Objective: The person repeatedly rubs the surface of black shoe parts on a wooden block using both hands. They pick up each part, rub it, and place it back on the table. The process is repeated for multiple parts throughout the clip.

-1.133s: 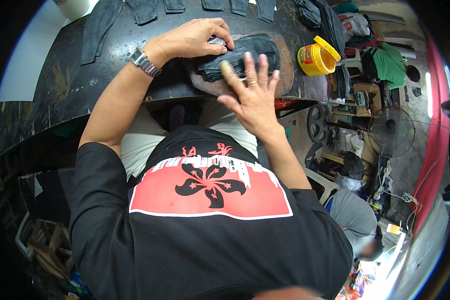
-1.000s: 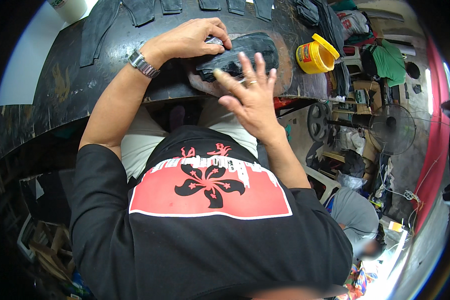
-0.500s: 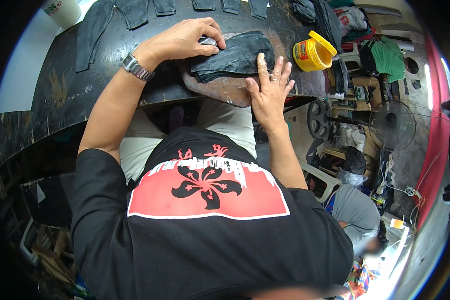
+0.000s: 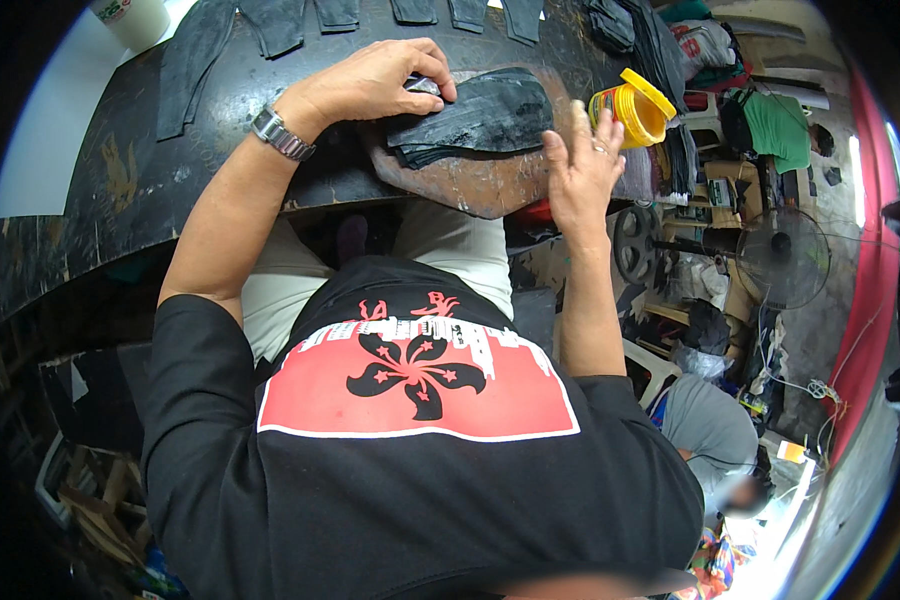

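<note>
A yellow plastic jar (image 4: 618,104), lid tilted open at its rim, stands on the black worktable (image 4: 240,130) just right of a brown board (image 4: 480,190). Dark cut pieces (image 4: 275,25) line the table's far side; a white container (image 4: 135,20) stands at far left. The stack of dark flat pieces (image 4: 480,115) rests on the board, between the two hands. The left hand (image 4: 395,80) reaches across from the left, wrist bent, its thumb and fingers pinching a small grey object (image 4: 422,86) at the stack's left end. The right hand (image 4: 583,175) is raised beside the stack's right end, fingers slightly spread, fingertips overlapping the jar in view; contact cannot be determined.
</note>
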`<state>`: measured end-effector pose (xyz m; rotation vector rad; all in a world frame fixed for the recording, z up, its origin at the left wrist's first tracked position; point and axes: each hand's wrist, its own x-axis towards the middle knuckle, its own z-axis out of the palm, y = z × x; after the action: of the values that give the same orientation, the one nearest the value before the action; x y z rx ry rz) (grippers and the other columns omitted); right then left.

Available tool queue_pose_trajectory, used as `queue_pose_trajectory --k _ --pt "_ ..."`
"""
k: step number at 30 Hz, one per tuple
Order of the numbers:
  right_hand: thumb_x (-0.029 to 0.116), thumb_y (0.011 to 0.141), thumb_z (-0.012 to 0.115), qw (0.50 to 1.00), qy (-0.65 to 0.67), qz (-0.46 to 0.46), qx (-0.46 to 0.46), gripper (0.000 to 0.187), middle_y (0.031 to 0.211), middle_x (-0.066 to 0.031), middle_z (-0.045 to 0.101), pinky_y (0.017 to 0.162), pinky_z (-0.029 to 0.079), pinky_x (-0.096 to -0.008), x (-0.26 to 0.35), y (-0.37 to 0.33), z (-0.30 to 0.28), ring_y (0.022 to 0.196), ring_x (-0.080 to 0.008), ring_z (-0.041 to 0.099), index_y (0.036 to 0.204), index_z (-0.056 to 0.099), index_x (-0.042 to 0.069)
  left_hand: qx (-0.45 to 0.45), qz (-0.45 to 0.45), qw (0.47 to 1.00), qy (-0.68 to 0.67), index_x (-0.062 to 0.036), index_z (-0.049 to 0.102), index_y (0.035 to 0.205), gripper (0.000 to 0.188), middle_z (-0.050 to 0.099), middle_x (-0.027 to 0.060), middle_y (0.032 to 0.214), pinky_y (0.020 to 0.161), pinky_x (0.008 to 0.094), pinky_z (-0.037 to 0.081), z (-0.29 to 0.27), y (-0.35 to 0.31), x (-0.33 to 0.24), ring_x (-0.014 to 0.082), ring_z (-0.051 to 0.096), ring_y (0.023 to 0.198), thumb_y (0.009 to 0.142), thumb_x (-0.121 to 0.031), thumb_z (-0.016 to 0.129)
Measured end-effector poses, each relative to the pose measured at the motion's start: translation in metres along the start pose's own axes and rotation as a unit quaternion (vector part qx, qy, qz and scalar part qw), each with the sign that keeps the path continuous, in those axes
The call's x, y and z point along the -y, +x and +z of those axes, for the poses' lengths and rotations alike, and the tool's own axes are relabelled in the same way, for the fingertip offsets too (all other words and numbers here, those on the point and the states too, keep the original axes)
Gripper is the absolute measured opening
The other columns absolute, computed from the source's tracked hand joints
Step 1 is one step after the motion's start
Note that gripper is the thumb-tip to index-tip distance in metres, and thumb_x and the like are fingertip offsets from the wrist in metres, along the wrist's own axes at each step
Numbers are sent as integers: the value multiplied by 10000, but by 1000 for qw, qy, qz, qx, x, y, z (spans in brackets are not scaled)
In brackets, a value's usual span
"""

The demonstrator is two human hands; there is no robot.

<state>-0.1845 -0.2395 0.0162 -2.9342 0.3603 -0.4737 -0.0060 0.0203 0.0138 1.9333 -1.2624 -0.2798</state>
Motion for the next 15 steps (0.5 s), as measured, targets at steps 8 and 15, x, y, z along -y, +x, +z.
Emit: queue_pose_trajectory --k 8,15 --pt "718 964 409 995 -64 -56 50 874 1617 -253 300 1175 59 -707 24 21 14 1545 -418 134 1523 424 47 4 9 1000 8 -64 701 1066 216 652 98 1151 1005 363 484 -2 1 1 284 633 1098 875 -158 737" --pt "734 956 403 990 -67 -104 60 897 1611 -271 299 1175 55 -706 41 30 20 1541 -430 144 1533 405 48 -66 47 997 7 -58 660 1111 296 664 123 1121 999 389 495 4 3 -2 320 641 1099 834 -129 738"
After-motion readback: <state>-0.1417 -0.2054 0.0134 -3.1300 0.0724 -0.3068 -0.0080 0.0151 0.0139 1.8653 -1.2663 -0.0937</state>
